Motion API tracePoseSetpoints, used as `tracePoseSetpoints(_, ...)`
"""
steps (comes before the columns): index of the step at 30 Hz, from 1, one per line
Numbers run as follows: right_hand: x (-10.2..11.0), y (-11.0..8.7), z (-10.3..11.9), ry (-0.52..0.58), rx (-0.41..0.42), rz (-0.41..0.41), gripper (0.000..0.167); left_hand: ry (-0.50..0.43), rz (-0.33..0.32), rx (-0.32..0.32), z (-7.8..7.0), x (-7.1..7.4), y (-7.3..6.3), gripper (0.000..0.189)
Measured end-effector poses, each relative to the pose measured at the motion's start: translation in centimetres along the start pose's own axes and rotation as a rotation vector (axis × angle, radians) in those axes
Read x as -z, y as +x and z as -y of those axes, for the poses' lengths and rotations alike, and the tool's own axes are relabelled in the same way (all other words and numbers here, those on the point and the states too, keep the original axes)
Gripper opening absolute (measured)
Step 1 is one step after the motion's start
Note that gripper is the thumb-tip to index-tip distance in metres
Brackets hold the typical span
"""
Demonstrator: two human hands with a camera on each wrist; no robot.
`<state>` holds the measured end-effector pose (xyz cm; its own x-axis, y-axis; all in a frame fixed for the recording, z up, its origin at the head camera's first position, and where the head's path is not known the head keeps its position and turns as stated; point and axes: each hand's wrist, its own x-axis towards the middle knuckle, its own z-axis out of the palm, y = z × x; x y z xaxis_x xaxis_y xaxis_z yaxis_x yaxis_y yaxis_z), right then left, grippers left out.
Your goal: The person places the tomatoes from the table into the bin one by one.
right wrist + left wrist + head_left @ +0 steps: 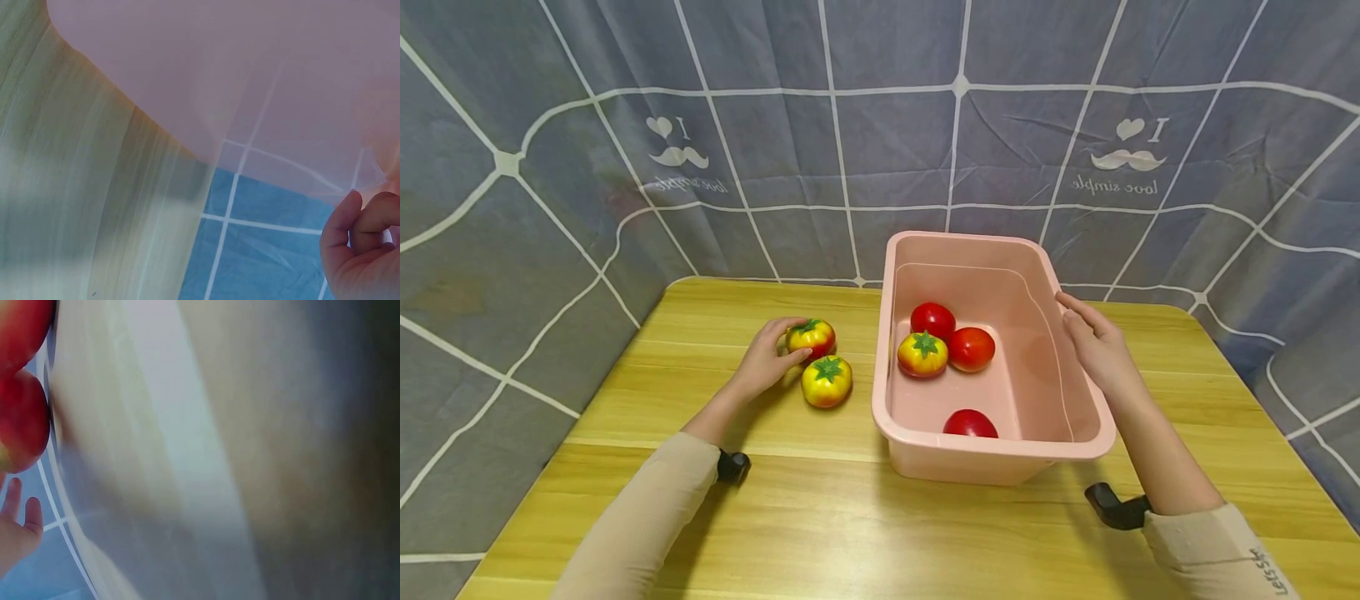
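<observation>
My left hand [767,358] reaches around the back yellow-and-red toy tomato [812,337], thumb at its near side and fingers at its far side. Just in front of it sits a second yellow-and-red tomato [827,382] with a green star-shaped top. In the left wrist view both show their red sides, one red tomato [22,422] right by the fingertips. My right hand [1097,346] holds the right rim of a pink plastic bin [992,448]; its curled fingers [342,231] show against the bin's side in the right wrist view.
Inside the bin lie a yellow-and-red tomato [922,356] and three red ones, one red tomato [972,423] partly hidden behind the front wall. The wooden table [820,517] ends at a grey-blue curtain [895,150] with white lines. Black wrist mounts [1116,507] sit under both forearms.
</observation>
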<state>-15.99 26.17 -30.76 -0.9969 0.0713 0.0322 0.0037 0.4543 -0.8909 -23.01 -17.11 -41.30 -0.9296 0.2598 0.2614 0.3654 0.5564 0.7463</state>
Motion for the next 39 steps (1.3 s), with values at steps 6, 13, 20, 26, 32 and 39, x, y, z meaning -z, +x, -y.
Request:
tracePoseSetpoints(6,-0.03,0.08,-0.19,0.004,0.004,-0.002,0.053,-0.007,0.034,0.067,0.06,0.06,0.09,0.055)
tracePoseSetpoints(13,0.03,0.03,-0.12,0.012,-0.010,0.000,0.054,-0.044,0.087,0.129,0.09,-0.05,0.42,0.063)
tracePoseSetpoints(20,0.00,0.09,-0.17,0.003,-0.006,-0.005,0.053,-0.058,0.114,0.140,0.14,-0.20,0.68,0.065)
tracePoseSetpoints(26,-0.03,0.10,-0.24,-0.004,-0.004,-0.014,0.053,-0.024,0.074,0.154,0.16,-0.21,0.67,0.060)
tracePoseSetpoints(32,0.00,-0.04,-0.13,0.009,-0.007,-0.005,0.054,-0.019,0.054,0.156,0.08,-0.14,0.58,0.058)
tracePoseSetpoints(39,-0.04,0.03,-0.13,0.010,-0.004,-0.007,0.054,-0.023,0.036,0.159,-0.07,-0.09,0.53,0.057)
